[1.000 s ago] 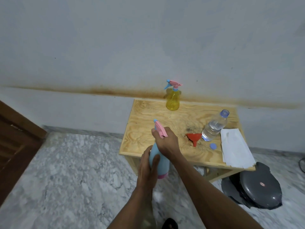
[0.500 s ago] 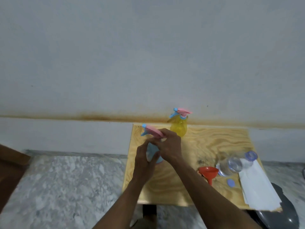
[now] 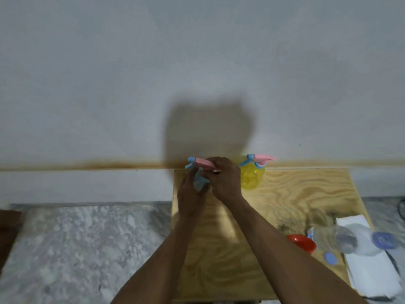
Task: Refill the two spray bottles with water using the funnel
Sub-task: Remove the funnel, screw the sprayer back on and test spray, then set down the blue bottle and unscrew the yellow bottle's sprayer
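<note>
I hold a light blue spray bottle (image 3: 199,182) over the back left corner of the wooden table (image 3: 285,198). My left hand (image 3: 189,194) wraps its body. My right hand (image 3: 224,182) grips its pink and blue spray head (image 3: 200,162). A yellow spray bottle (image 3: 252,176) with a pink head stands just right of my hands, against the wall. A red funnel (image 3: 301,242) lies near the table's right side, partly behind my right forearm. Beside it stands a clear water bottle (image 3: 346,236) with a blue cap, blurred. A loose blue cap (image 3: 330,258) lies in front of it.
A white sheet of paper (image 3: 370,275) lies at the table's right edge under the water bottle. The table stands against a grey wall with a brown stain line. Marble floor (image 3: 83,249) stretches to the left.
Both hands carried the blue spray bottle from below the table's front edge up and back over the table's rear left. The view moved closer over the table.
</note>
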Action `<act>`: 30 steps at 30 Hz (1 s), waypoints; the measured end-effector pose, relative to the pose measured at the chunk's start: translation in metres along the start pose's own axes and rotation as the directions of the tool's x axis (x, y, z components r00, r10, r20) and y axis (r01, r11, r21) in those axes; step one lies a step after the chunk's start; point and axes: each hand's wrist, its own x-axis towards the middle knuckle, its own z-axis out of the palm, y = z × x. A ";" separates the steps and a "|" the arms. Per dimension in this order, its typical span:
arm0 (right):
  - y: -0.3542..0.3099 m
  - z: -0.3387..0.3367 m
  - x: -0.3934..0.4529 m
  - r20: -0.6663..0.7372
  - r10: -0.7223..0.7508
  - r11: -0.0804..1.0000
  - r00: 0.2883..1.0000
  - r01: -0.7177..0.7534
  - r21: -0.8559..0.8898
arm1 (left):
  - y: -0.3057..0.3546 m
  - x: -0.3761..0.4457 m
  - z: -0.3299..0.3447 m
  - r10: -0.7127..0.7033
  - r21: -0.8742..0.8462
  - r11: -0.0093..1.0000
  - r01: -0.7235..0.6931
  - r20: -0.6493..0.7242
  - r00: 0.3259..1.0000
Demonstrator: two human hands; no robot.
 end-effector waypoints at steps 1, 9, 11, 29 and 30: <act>0.001 0.000 0.005 -0.002 -0.006 1.000 1.000 0.006 -0.002 | -0.001 0.005 0.003 -0.008 0.013 1.000 0.008 0.004 1.000; 0.013 0.004 0.022 0.006 -0.030 0.996 1.000 0.030 -0.084 | -0.005 0.017 0.015 -0.062 0.038 0.997 0.061 0.014 0.998; 0.017 0.005 0.023 0.013 -0.024 0.996 1.000 0.025 -0.089 | -0.007 0.018 0.017 -0.074 0.068 0.995 0.073 0.016 0.997; 0.010 0.002 -0.013 -0.062 0.117 0.991 0.991 -0.112 0.073 | -0.008 0.020 0.017 -0.143 0.140 0.980 0.140 0.013 0.990; 0.011 -0.002 -0.024 -0.083 0.131 0.988 0.988 -0.123 0.096 | -0.008 0.020 0.017 -0.150 0.143 0.979 0.147 0.012 0.989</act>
